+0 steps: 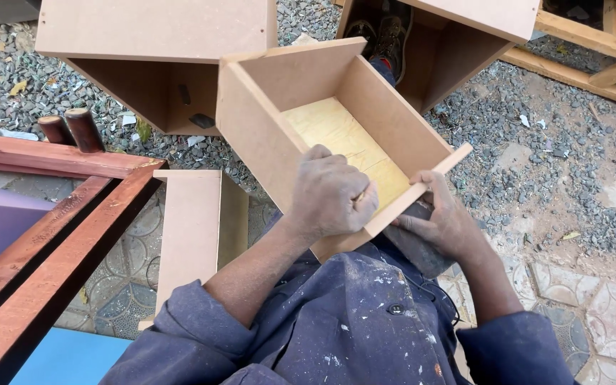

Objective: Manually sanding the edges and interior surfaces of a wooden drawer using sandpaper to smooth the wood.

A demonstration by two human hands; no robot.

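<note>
Fibreboard drawer [336,125], brown-walled with a pale ply bottom, rests tilted on the person's lap, left hand [331,191] curled closed over its near edge, right hand [445,221] gripping the front strip, gravel [536,164] open rightward.

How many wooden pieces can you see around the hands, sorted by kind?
Open boxes of brown board: 4, namely the held box, one top left, one top right and one lying left.
Red beams: 3.
Dark round posts: 2.
Pale frame: 1.
Total: 10.
</note>
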